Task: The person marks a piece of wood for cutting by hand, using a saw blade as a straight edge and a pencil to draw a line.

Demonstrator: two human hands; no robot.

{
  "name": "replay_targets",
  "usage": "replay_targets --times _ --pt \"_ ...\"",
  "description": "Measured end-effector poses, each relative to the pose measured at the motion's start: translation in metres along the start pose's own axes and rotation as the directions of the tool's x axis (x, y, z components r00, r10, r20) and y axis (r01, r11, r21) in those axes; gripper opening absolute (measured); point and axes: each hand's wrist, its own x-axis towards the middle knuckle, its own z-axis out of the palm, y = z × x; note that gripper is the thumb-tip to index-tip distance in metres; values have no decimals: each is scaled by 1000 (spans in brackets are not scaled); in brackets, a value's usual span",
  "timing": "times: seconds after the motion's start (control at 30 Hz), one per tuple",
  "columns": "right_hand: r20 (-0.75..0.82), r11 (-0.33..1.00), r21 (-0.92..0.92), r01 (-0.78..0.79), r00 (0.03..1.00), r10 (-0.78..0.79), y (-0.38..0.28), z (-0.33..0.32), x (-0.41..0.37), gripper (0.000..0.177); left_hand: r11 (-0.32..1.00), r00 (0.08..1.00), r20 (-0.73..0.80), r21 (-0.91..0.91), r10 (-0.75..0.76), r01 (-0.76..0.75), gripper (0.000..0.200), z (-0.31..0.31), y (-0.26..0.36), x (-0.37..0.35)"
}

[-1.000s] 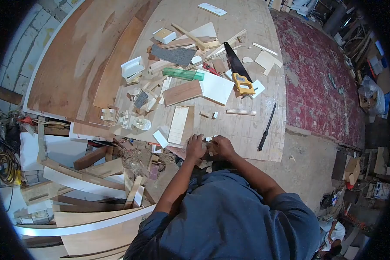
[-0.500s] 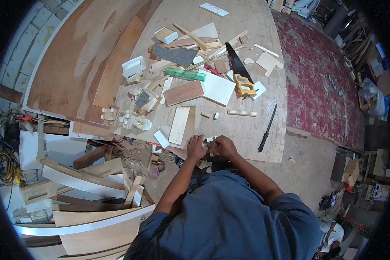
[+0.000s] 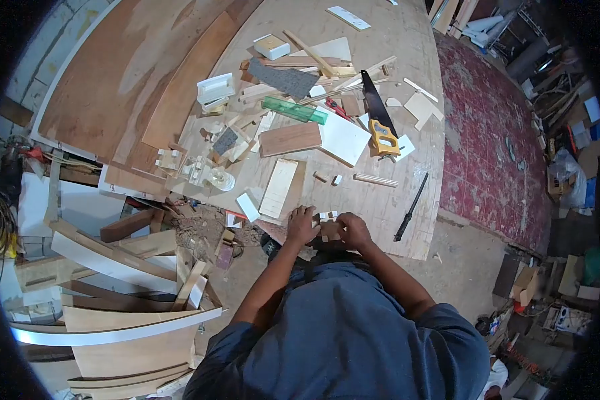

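The left hand (image 3: 301,227) and right hand (image 3: 355,231) are pinching a wood block (image 3: 329,231), each grip clamped on it, over the worktop (image 3: 380,203).

Handsaw (image 3: 378,120) behind block (image 3: 329,231), on workbench (image 3: 380,200)

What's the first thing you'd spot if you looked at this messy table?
Most likely the handsaw with its bright yellow handle, lying among wood offcuts on the far side of the plywood table. Next, the left hand and right hand, close together at the near edge, gripping a small wooden piece. A green ruler lies left of the saw.
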Motion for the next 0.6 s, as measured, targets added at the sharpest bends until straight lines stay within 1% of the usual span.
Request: replay_targets --times 0.03,0.1,0.13,0.2,0.27,0.3,0.33,0.37,0.4,0.47,0.5,0.53,0.6 --pt "7 1000 -4 2 1000 -2 -1 -2 -3 20 1000 1000 8 -8 -4 4 68 -1 0 0" --pt "-44 977 121 -173 983 179 -1 -4 -9 20 1000 1000 14 -21 -6 7 69 -2 -1 0" --pt "-45 978 117 -173 983 179 3 -3 -11 20 999 1000 5 -34 8 -8 70 -2 -2 0" --pt "-60 934 236 -269 955 290 11 -3 -17 23 998 1000 -2 -49 29 -29 71 -3 -5 1" --pt "-80 936 206 -285 949 306 20 -3 -27 24 998 999 29 -64 18 -16 72 -5 -6 4" --pt "-131 929 223 -295 935 328 36 6 -34 24 998 999 34 -65 30 -28 72 -5 -6 5" --pt "-184 921 241 -305 918 352 36 7 -38 25 997 999 45 -79 31 -27 71 -5 -8 6" --pt "-176 891 260 -372 889 422 37 6 -45 22 995 998 59 -93 35 -29 71 -5 -10 7" --pt "-194 886 264 -382 878 437 40 8 -51 22 994 996 70 -92 58 -52 71 -5 -13 8" --pt "-168 703 478 -527 731 662 61 23 -71 16 993 989 124 -97 80 -68 72 -6 -19 11" --pt "-151 602 595 -532 662 734 79 36 -83 16 991 985 138 -94 106 -94 72 -6 -23 13" --pt "-167 592 607 -530 644 747 69 37 -88 16 988 975 180 -102 129 -112 72 -5 -29 15" --pt "-103 357 758 -545 441 892 45 32 -101 20 982 956 235 -110 177 -154 72 -2 -41 22"
